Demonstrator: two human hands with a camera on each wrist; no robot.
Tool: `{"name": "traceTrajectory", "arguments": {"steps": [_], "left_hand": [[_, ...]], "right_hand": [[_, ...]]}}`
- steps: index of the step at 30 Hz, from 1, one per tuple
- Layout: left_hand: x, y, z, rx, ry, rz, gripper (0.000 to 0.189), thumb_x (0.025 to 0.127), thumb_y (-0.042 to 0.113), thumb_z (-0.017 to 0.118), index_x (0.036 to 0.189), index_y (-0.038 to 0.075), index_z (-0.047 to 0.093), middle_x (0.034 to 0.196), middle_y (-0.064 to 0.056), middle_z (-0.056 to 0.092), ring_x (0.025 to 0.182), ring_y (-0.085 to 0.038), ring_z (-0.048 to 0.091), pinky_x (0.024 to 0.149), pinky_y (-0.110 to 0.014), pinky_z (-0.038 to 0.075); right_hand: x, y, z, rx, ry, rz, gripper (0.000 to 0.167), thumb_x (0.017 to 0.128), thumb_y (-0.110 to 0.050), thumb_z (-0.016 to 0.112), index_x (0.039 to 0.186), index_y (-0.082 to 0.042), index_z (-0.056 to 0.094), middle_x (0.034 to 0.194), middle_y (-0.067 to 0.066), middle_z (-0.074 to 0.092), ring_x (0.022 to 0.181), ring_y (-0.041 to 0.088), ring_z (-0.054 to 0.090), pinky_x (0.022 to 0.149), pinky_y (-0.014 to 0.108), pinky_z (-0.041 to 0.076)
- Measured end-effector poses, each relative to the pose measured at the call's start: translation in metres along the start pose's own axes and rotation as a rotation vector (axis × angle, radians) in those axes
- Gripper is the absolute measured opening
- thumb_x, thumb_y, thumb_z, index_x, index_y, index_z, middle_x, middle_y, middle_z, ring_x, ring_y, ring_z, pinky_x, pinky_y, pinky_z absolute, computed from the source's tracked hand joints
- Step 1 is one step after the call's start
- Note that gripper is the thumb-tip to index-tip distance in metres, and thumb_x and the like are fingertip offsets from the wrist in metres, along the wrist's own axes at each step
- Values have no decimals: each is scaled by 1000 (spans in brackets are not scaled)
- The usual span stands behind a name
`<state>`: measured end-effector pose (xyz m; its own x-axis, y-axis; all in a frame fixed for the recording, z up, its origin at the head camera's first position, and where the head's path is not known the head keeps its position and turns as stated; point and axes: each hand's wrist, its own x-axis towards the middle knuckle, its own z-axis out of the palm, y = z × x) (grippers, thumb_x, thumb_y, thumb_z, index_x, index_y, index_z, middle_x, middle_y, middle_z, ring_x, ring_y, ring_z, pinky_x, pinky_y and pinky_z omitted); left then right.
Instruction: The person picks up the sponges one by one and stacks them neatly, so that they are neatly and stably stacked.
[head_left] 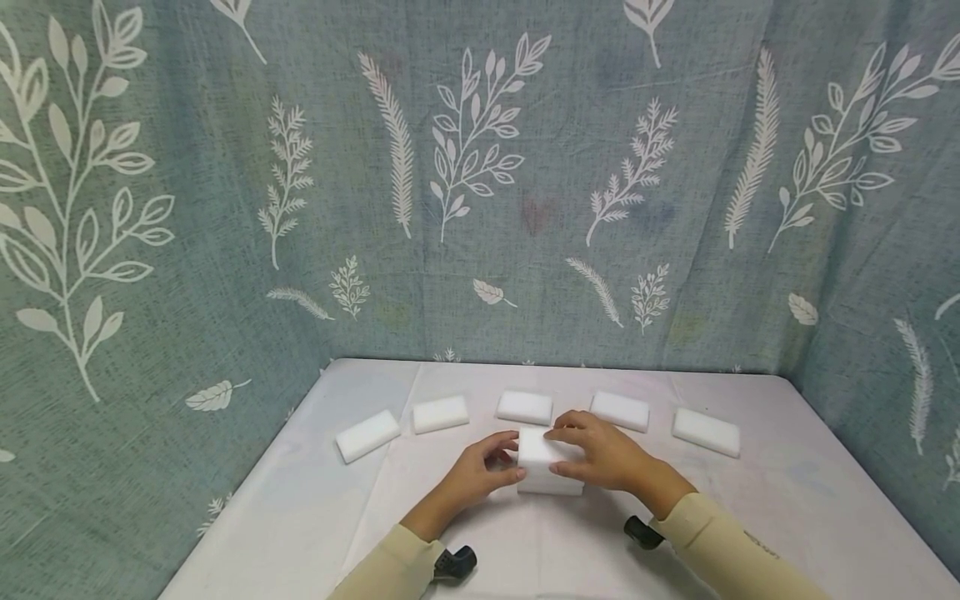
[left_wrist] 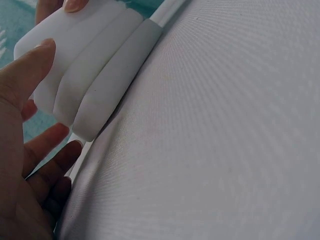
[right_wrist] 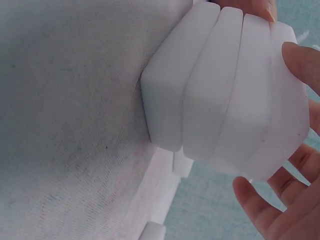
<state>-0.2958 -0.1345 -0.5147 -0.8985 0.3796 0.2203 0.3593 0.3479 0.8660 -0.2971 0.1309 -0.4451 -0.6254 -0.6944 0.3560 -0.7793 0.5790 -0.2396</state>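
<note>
A stack of several white sponge blocks (head_left: 550, 482) stands on the table, close in front of me. Its layers (right_wrist: 207, 90) lie flat on one another, with slightly uneven edges in the right wrist view. My left hand (head_left: 476, 468) holds the stack's left side near the top, thumb on the near face and fingers round toward the back. From the right, my right hand (head_left: 609, 454) grips the uppermost sponge block (right_wrist: 287, 105), with its thumb at the near edge and fingers over the far side. Parts of both hands' fingers are hidden behind the stack.
Behind the stack, single white sponge blocks lie in a curved row, from a left one (head_left: 367, 436) to a right one (head_left: 706, 432). A white cloth covers the table (head_left: 300, 533). Leaf-patterned blue-green curtains (head_left: 480, 275) close off the back and sides.
</note>
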Motion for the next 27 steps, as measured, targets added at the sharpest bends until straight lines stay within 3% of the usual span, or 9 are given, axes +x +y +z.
{"name": "traceTrajectory", "arguments": {"steps": [11, 27], "left_hand": [[0, 0, 0, 12, -4, -9, 59, 85, 39, 75, 138, 23, 54, 118, 5, 63, 104, -17, 59, 94, -43, 43], [0, 0, 0, 5, 1, 6, 57, 85, 37, 76, 136, 22, 55, 115, 5, 64, 102, -15, 59, 92, -39, 44]], "right_hand": [[1, 2, 1, -2, -33, 14, 45, 89, -46, 69, 125, -20, 65, 123, -4, 55, 110, 14, 54, 93, 39, 47], [1, 6, 1, 56, -47, -17, 52, 84, -35, 76, 131, -20, 60, 127, -7, 52, 110, 14, 55, 92, 39, 47]]}}
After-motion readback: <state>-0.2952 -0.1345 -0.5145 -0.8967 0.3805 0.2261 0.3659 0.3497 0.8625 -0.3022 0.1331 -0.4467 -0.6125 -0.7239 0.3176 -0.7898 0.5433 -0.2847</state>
